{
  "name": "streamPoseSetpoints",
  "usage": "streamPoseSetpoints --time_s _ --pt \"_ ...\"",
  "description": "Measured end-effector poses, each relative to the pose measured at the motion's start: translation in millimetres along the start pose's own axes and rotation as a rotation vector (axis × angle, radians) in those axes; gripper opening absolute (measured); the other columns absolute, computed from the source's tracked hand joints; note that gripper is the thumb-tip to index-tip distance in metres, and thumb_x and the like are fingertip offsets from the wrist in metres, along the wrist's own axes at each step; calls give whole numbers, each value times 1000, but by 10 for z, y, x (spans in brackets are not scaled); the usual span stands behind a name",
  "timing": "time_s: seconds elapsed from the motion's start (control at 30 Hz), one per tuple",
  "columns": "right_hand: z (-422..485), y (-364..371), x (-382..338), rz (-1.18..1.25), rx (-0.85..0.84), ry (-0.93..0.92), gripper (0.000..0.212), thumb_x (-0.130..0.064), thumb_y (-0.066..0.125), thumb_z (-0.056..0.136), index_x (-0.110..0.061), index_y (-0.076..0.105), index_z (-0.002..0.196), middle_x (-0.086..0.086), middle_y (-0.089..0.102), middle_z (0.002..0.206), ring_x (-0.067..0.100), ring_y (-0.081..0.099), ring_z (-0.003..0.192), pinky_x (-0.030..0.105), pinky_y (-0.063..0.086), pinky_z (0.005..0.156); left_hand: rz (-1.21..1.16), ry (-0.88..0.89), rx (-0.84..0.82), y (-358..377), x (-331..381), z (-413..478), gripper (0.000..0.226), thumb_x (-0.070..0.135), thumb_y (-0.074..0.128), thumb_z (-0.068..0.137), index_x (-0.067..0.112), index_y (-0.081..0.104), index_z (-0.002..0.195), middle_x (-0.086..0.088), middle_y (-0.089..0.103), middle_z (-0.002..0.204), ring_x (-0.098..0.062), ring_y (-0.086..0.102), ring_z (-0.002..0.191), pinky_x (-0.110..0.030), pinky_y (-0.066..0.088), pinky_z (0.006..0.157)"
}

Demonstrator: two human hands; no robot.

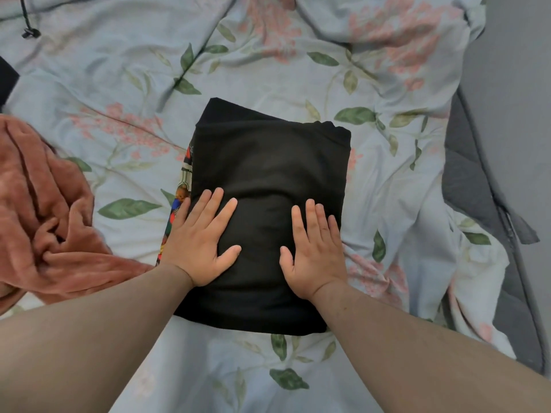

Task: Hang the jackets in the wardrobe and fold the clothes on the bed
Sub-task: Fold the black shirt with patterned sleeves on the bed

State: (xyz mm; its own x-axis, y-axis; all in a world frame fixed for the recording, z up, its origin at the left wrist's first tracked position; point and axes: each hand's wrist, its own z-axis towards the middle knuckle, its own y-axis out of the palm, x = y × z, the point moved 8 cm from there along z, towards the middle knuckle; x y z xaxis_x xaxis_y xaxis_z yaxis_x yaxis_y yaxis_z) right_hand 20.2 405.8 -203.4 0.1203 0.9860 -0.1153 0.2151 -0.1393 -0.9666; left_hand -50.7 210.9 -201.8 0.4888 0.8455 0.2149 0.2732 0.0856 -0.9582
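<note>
— Left arm [89, 338], right arm [417, 353] low in front. Left hand [198, 248] and right hand [316, 257] laid flat, fingers spread, pressing, pinching nothing.
— Pressing on what?
— Folded black top [268, 162], mid-bed on flowery cover [208, 368]. Likely smoothing the last fold.
— Then?
— Probably lift it aside, grab pink fleece [38, 204] at left. Grey blanket [471, 180] right; black cord [28, 28] far back.

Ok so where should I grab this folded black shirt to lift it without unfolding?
Probably by its two long side edges, one hand from each side, fingers slid underneath and thumbs on top. The folded black shirt is a flat rectangle, and the left hand and right hand rest flat near those edges.
</note>
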Motion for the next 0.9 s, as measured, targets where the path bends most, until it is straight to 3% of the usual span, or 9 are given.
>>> streamPoseSetpoints --time_s 0.23,0.37,0.5,0.57,0.67,0.77,0.9 --pt "-8 12 9 24 11 -5 80 -49 33 89 -18 9 159 13 9 166 28 6 154 43 -1 124 -26 7 17 -17 -6 -21 77 59 34 88 25 21 156 -8 19 164 -27 15 151 -49 11 122" --pt "-33 -88 19 95 91 -14 76 -47 38 88 -17 22 157 13 18 165 28 12 152 42 4 125 -102 -7 128 -126 -19 -60 79 58 39 87 19 28 155 -12 22 163 -29 19 150 -45 11 122" --pt "-200 -231 110 235 189 65 71 -43 48 90 -11 36 152 16 27 161 31 22 150 42 14 124 -266 -291 194 -252 -221 -256 91 67 51 77 13 35 149 -14 34 155 -31 32 142 -46 30 115" --pt "-333 -242 167 339 163 213 72 -43 56 92 -11 34 152 14 29 159 29 25 148 42 22 122 -392 -504 223 -292 -376 -458 79 71 59 71 20 47 130 -4 54 130 -28 49 122 -46 44 102" --pt "-524 -213 273 583 116 528 76 -48 65 87 -14 36 149 9 41 146 26 37 136 41 37 112 -504 -748 201 -281 -510 -799 67 73 66 64 25 57 108 4 61 104 -23 58 100 -44 52 86" --pt "-710 -79 417 1050 2 828 56 -50 71 80 -23 53 126 -8 60 117 22 59 118 33 48 95 -699 -805 -29 -131 -491 -962 62 64 75 65 25 60 110 12 64 100 -14 62 90 -26 48 68" --pt "-894 57 362 1554 -316 872 47 -36 75 86 -17 63 127 -2 72 115 21 69 106 40 55 95 -1092 -905 -210 -101 -412 -1011 38 37 87 70 17 70 98 3 77 88 -15 73 79 -24 51 62"
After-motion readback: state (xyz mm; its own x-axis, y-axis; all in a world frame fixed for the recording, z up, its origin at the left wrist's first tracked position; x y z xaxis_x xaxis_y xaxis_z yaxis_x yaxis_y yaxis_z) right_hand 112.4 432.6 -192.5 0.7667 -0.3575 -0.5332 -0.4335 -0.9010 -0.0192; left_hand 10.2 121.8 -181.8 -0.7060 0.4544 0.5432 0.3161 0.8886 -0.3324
